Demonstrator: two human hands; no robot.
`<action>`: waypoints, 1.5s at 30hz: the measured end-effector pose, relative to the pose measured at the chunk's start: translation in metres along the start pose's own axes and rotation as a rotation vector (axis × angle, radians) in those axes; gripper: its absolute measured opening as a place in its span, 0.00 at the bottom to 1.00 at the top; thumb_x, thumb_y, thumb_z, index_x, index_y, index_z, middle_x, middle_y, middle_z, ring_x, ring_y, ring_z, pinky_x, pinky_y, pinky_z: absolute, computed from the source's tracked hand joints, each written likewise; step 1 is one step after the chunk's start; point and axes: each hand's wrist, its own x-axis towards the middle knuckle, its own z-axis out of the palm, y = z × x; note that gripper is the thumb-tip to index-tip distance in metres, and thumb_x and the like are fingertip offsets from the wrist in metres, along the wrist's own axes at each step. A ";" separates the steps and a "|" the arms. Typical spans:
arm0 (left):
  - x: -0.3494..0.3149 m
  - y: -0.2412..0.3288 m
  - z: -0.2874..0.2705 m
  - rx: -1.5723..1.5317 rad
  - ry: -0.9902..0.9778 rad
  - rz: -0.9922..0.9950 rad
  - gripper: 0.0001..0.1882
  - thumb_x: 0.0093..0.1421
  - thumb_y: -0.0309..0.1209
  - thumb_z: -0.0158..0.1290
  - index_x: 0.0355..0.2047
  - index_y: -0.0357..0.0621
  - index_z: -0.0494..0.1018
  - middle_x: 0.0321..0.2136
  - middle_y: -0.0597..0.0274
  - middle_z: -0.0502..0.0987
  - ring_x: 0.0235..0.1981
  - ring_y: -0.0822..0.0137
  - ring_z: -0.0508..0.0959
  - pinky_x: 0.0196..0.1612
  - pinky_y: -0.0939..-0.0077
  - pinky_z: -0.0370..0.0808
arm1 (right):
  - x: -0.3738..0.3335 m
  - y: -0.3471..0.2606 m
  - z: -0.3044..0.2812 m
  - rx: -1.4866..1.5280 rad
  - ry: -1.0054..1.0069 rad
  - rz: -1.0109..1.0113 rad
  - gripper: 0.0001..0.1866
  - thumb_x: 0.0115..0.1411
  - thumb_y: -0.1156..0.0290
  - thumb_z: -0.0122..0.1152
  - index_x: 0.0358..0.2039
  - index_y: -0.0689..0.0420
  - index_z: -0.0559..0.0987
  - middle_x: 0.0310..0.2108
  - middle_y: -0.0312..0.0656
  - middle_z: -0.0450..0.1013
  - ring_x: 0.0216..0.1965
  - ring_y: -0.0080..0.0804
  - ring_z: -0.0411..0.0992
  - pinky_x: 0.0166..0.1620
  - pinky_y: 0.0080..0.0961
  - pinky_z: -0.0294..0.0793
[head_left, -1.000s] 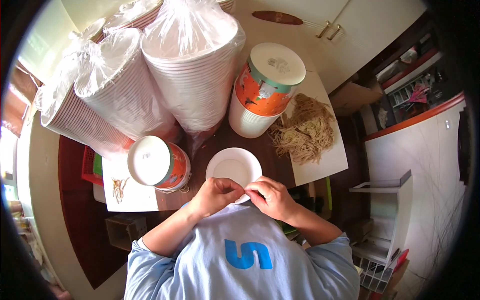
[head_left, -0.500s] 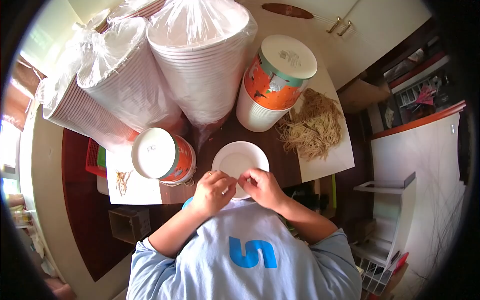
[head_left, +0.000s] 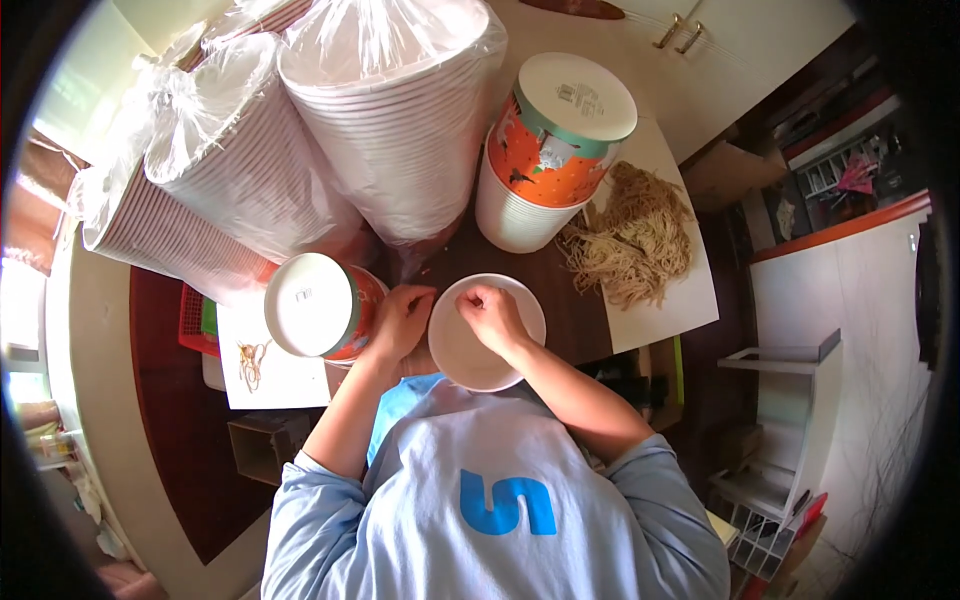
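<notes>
A round white paper tub (head_left: 445, 350) stands on the dark tabletop right in front of my body, its mouth facing up. Over its opening is my right hand (head_left: 492, 315), fingers curled together; anything between them is too small to make out. My left hand (head_left: 402, 318) is just left of the tub, beside an upside-down orange tub (head_left: 368, 305) with a white base. Its fingers are bent inward in a pinch, and I cannot make out what they hold.
Tall stacks of white tubs (head_left: 390, 140) in clear plastic bags fill the back left. An orange-and-green tub (head_left: 550, 150) sits upside down on a white stack. Tan string-like strands (head_left: 630, 240) are heaped on the right; a few brown loops (head_left: 250, 362) lie at left.
My hands were close together over the tub's near edge. Now they are apart: the left has gone left toward the orange tub, the right farther forward over the white tub's opening.
</notes>
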 end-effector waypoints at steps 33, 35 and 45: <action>0.011 0.005 -0.004 -0.083 -0.318 -0.083 0.11 0.57 0.25 0.49 0.39 0.35 0.76 0.31 0.49 0.79 0.31 0.63 0.80 0.36 0.73 0.76 | 0.003 -0.005 0.004 0.010 -0.038 -0.035 0.07 0.53 0.70 0.58 0.28 0.60 0.80 0.27 0.48 0.77 0.30 0.43 0.77 0.34 0.34 0.74; 0.010 0.007 -0.002 -0.003 -0.292 -0.057 0.11 0.56 0.25 0.49 0.37 0.35 0.76 0.29 0.48 0.79 0.30 0.63 0.80 0.35 0.72 0.76 | 0.005 -0.002 0.000 -0.009 -0.069 -0.050 0.08 0.53 0.70 0.59 0.29 0.62 0.80 0.27 0.48 0.77 0.29 0.38 0.77 0.34 0.31 0.74; -0.027 -0.013 0.012 -1.163 -0.286 -0.863 0.07 0.60 0.27 0.42 0.37 0.40 0.68 0.45 0.48 0.75 0.45 0.53 0.76 0.48 0.56 0.74 | -0.022 -0.033 -0.064 -0.088 -0.197 -0.160 0.09 0.55 0.73 0.60 0.36 0.63 0.75 0.27 0.43 0.75 0.29 0.28 0.74 0.34 0.25 0.73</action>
